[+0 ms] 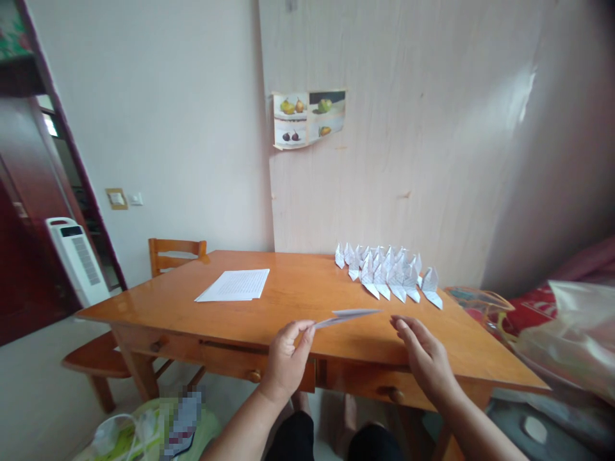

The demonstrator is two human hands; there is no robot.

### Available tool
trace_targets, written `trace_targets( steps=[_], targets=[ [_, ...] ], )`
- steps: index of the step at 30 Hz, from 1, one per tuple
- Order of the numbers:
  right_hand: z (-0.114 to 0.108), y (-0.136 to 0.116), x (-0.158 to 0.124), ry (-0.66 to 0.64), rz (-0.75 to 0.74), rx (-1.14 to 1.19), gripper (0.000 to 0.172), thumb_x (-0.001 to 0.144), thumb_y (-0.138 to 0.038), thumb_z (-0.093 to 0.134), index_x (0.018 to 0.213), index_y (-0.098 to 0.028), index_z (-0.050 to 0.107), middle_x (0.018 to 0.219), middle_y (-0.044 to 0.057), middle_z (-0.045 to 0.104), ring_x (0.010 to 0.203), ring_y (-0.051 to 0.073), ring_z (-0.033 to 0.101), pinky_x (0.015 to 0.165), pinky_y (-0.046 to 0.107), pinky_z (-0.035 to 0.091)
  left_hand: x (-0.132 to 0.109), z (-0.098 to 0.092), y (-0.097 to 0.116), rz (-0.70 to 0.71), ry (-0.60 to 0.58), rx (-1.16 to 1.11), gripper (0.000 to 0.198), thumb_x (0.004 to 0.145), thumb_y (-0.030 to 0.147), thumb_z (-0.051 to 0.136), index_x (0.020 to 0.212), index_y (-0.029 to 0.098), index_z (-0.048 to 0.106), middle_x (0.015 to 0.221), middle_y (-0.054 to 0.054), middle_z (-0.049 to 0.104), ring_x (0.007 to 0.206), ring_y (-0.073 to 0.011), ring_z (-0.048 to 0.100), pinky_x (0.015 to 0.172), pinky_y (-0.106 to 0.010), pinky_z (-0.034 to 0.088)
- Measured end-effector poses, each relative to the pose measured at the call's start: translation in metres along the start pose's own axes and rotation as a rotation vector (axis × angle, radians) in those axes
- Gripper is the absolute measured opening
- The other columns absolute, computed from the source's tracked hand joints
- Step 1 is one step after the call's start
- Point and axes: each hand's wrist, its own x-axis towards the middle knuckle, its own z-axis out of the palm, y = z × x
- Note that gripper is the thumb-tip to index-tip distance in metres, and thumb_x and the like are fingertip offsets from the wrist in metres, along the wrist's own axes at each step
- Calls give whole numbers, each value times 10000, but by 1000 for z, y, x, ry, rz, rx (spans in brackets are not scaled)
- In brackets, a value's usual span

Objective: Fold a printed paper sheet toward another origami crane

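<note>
table (298, 301): showing a glossy orange-brown wood
folded paper figures (389, 272): showing white with fine printed lines
paper sheets (235, 285): appearing white, grey-lined
chair (175, 251): showing matching orange wood
fruit picture (308, 118): showing green, yellow and dark fruit

Two bare hands are up front, left hand (287, 357) and right hand (423, 355). One flat folded white paper piece (346, 316), one stack of printed white sheets (234, 285), one orange wooden table (307, 320), one wooden chair (175, 253). The cluster of folded white paper figures (389, 272) overlaps too much to count exactly, roughly a dozen or more.
</note>
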Motion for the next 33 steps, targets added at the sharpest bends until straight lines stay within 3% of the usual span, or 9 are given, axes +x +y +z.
trace_targets(
  steps=[5,10,13,15,17,21,24,28,33],
  targets=[
    [2,-6,1,-46,91,110,523,940,-630,521,1177,-181,648,1135,129,709,1113,308,641,928,410,517,13,-4,21,-326,124,-500,308,883,455,672,987,168,712,982,-76,759,935,-225,688,863,-323,520],
    [11,-22,-6,-175,182,176,606,894,-653,591,1276,-183,613,1167,129,703,1090,300,661,920,399,527,13,-2,25,-524,160,-756,360,791,456,772,947,141,694,916,-84,756,850,-213,689,813,-328,513],
    [24,-33,-14,-271,285,282,710,841,-677,647,1331,-169,573,1175,135,696,1079,300,671,906,389,542,11,1,26,-609,173,-849,369,741,433,815,919,140,679,894,-85,751,803,-201,684,747,-306,506],
    [38,-39,-20,-235,314,351,762,803,-682,685,1340,-155,562,1103,125,709,1015,293,692,897,391,547,10,3,27,-650,176,-893,361,724,406,829,920,146,672,893,-78,748,800,-197,684,728,-295,503],
    [53,-45,-27,-214,353,387,819,793,-676,693,1389,-145,508,1018,117,717,921,284,708,798,382,568,8,6,27,-683,196,-930,358,710,382,838,924,153,664,908,-72,746,818,-201,689,740,-301,511],
    [77,-59,-38,-308,469,456,850,783,-628,702,1421,-129,446,853,85,699,785,264,697,646,341,551,2,15,25,-694,206,-971,352,728,366,822,965,161,662,971,-76,743,867,-213,694,795,-330,523],
    [82,-66,-38,-314,451,391,743,751,-549,709,1344,-142,521,777,50,663,716,232,669,626,316,535,-5,18,25,-674,133,-966,324,796,381,764,1025,173,666,1037,-84,737,933,-218,686,844,-339,514],
    [69,-66,-20,-287,425,250,567,730,-459,644,1207,-155,612,703,14,604,576,178,577,539,280,463,-15,10,35,-720,-31,-779,388,853,458,694,1140,199,655,1144,-96,714,1031,-226,661,863,-332,495],
    [39,-50,27,-300,435,106,364,728,-332,568,1015,-169,722,730,32,634,584,163,527,543,275,413,-23,-9,50,-773,-546,-435,399,858,526,664,995,151,670,957,-104,750,831,-203,687,734,-298,471]
  ],
)
